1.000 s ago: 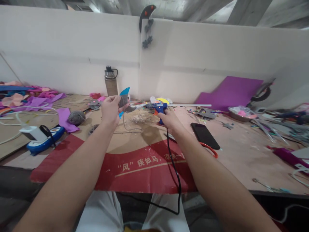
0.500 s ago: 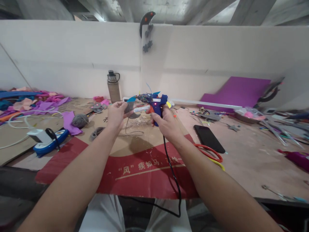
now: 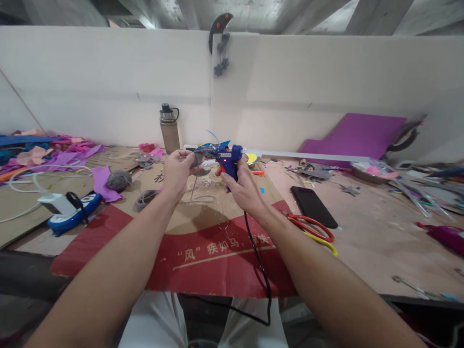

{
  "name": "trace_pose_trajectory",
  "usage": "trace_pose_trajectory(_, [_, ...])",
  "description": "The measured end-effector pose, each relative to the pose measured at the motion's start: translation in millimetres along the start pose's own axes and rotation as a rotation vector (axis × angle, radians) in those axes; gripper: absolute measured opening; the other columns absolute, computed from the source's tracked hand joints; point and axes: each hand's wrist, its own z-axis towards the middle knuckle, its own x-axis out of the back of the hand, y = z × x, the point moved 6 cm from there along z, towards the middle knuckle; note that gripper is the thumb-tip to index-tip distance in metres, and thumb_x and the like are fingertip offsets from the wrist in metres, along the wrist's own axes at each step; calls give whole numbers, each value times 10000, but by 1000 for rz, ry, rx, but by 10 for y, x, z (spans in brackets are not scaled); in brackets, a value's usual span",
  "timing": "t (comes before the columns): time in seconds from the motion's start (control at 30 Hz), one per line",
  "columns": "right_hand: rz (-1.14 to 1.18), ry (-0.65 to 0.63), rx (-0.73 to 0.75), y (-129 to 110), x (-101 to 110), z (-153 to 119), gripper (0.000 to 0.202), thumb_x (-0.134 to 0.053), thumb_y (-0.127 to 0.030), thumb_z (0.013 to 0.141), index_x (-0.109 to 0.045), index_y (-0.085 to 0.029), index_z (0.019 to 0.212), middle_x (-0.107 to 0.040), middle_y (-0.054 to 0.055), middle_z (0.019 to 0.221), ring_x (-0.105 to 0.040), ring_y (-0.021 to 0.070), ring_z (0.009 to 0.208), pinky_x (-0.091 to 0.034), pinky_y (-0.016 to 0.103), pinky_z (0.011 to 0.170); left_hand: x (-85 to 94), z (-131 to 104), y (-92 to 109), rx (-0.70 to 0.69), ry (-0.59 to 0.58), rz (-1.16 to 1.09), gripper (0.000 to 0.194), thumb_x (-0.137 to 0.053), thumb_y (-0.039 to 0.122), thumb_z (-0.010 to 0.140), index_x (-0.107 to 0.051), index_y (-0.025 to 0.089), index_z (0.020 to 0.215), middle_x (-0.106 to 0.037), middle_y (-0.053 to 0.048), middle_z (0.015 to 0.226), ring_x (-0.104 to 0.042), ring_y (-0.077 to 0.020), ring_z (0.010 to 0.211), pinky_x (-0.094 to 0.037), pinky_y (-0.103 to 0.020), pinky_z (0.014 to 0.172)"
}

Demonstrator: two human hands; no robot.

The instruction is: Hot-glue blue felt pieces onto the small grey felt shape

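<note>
As the left hand (image 3: 178, 172) pinches grey felt (image 3: 198, 160), the right hand (image 3: 245, 185) grips the glue gun (image 3: 230, 155) closer

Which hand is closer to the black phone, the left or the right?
The right hand: it grips the blue glue gun, a little left of the phone. The left hand, pinching a grey piece, is farther left.

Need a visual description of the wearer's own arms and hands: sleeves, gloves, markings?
Both forearms are bare as far as they show, with no sleeve in view. The left hand and right hand have no gloves. No watch or bracelet shows at either wrist, and no markings stand out. Rings: too small to tell.
</note>
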Motion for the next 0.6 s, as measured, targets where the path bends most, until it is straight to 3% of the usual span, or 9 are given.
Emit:
trace_pose_trajectory(0.37, [-6,3,29,-2,10,13,182,-530,-287,898,-539,-236,1072,-636,73,1045,-592,214,942,-537,370,741,15,14,-20,-1,10,-4,155,-705,229,695,-580,162,756,-659,-21,716,-670,-150,650,-608,-331,654])
trace_pose_trajectory(0.6, [-18,40,2,22,46,29,340,-554,-281,885,-512,-244,1221,-638,95,1125,-600,240,989,-562,421,786,18,13,-17,16,20,-2,168,-702,238,710,-556,169,760,-652,-24,706,-693,-174,697,-598,-312,632])
